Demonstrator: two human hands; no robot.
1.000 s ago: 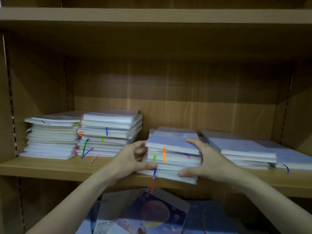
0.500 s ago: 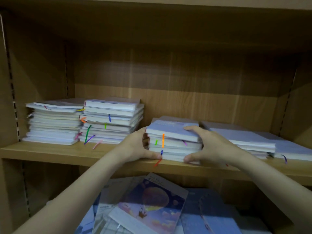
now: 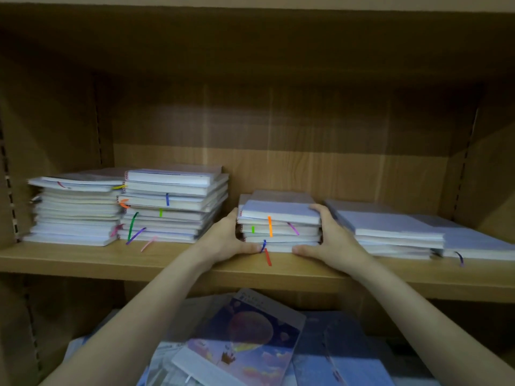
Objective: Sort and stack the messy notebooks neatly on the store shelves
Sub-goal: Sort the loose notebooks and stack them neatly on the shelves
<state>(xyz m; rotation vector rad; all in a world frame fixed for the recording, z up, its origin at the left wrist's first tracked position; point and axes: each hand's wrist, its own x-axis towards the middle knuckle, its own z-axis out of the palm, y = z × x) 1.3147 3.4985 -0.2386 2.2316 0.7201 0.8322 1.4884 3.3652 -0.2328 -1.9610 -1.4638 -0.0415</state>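
Note:
A small stack of pale notebooks (image 3: pixel 280 228) with orange, green, blue and red ribbon markers rests on the wooden shelf (image 3: pixel 167 260), in the middle. My left hand (image 3: pixel 225 240) grips its left side, thumb along the bottom front edge. My right hand (image 3: pixel 331 240) grips its right side, fingers over the top corner and thumb at the base. Two taller notebook stacks stand to the left: one at the far left (image 3: pixel 75 213), one beside it (image 3: pixel 172 204). A lower stack (image 3: pixel 390 235) lies to the right.
A single flat notebook (image 3: pixel 479 246) lies at the far right of the shelf. On the shelf below lie loose notebooks with colourful covers (image 3: pixel 239 338). The shelf board above and the side walls close in the compartment.
The stack held in both hands has gone from tilted at the shelf's front edge to lying flat, further back on the shelf. Both hands keep their hold on its sides.

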